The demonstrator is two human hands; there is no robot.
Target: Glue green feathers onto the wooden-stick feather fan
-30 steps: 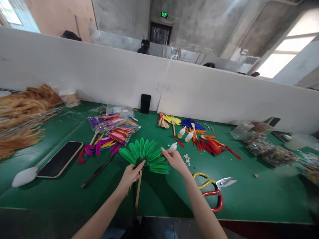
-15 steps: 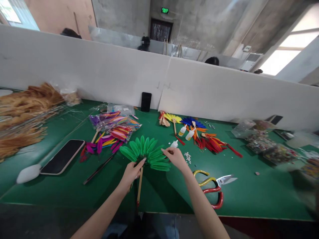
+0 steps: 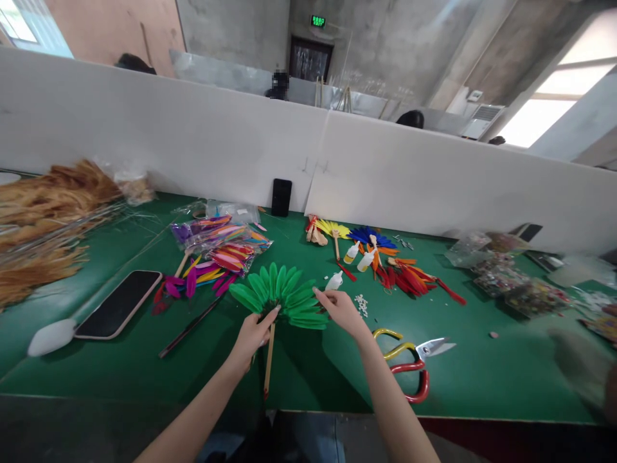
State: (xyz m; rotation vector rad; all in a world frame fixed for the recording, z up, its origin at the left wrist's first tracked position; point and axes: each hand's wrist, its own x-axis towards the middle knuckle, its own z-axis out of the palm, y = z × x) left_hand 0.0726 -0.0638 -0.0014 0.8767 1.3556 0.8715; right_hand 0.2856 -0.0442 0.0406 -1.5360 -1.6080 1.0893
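Note:
A green feather fan with a thin wooden handle is spread out above the front part of the green table. My left hand grips it at the base of the feathers, thumb on top. At the fan's right edge, my right hand is closed, with thumb and forefinger pinching the feather tips. A small white bottle lies just behind my right hand, and small white beads are scattered to its right.
Scissors lie right of my right forearm. Phone, pen and bagged feathers are on the left. Yellow fan, blue fan and red feathers lie behind. Bead bags sit right; white partition stands behind.
The view has shifted very slightly. Both hands keep their hold on the green fan. At the far right edge, a blurred shape has moved lower over the table.

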